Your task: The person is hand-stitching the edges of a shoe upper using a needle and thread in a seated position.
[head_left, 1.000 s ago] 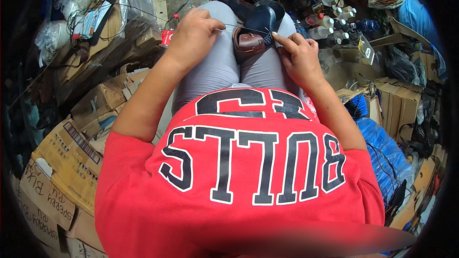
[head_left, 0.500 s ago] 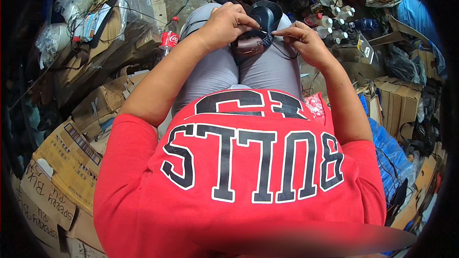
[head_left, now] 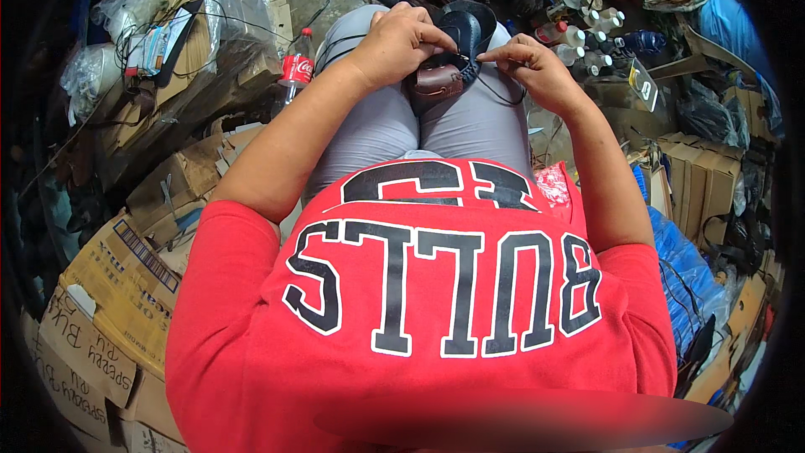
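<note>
Between my thighs rests a dark shoe (head_left: pixel 474 25) with a brown leather part (head_left: pixel 438 81) at its near end. My left hand (head_left: pixel 401 44) lies over its left side, fingers closed, fingertips at a tiny pale thing, perhaps a needle tip. On the right, my right hand (head_left: pixel 537 71) has index finger and thumb pinched together close to the shoe's edge. What either pinch holds is too small to make out. A thin dark cord (head_left: pixel 501 99) loops below the right fingers onto my grey trousers.
A cola bottle with red label (head_left: pixel 298 67) stands by my left knee. Several small white bottles (head_left: pixel 587 29) cluster at the far right. Cardboard boxes (head_left: pixel 109 294) and plastic wrap (head_left: pixel 243 0) lie to the left; a blue plastic bag (head_left: pixel 683 277) lies to the right.
Both hands stay almost where they were at the shoe. My right hand has shifted very slightly; the shoe has barely moved.
</note>
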Demonstrator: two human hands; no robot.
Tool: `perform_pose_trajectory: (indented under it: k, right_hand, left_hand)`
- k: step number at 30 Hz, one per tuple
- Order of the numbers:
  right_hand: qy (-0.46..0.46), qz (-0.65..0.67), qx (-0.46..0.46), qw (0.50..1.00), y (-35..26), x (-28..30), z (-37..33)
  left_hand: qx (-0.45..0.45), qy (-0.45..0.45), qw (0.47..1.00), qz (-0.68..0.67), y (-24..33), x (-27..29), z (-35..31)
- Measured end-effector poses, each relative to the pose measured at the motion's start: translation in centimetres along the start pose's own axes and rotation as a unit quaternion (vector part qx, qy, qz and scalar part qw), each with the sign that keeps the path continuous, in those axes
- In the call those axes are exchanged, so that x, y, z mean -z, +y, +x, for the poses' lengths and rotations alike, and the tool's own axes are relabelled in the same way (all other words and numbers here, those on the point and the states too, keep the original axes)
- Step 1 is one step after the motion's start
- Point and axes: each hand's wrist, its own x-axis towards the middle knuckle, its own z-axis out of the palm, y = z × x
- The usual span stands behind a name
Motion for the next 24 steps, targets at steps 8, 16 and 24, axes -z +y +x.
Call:
perform_pose_trajectory:
  k: [8,16,24]
  right_hand:
    - [-0.029,0.051,-0.013,0.998,0.6,0.1,0.1]
    - [-0.021,0.031,-0.002,0.999,0.2,-0.3,0.0]
    - [0.056,0.091,-0.036,0.994,0.0,-1.8,-1.5]
  left_hand:
    - [0.006,-0.02,0.999,-0.029,0.2,-0.3,0.4]
    - [-0.04,-0.023,0.999,0.012,0.9,0.0,1.2]
    - [0.081,-0.013,0.997,0.013,1.6,0.6,-0.7]
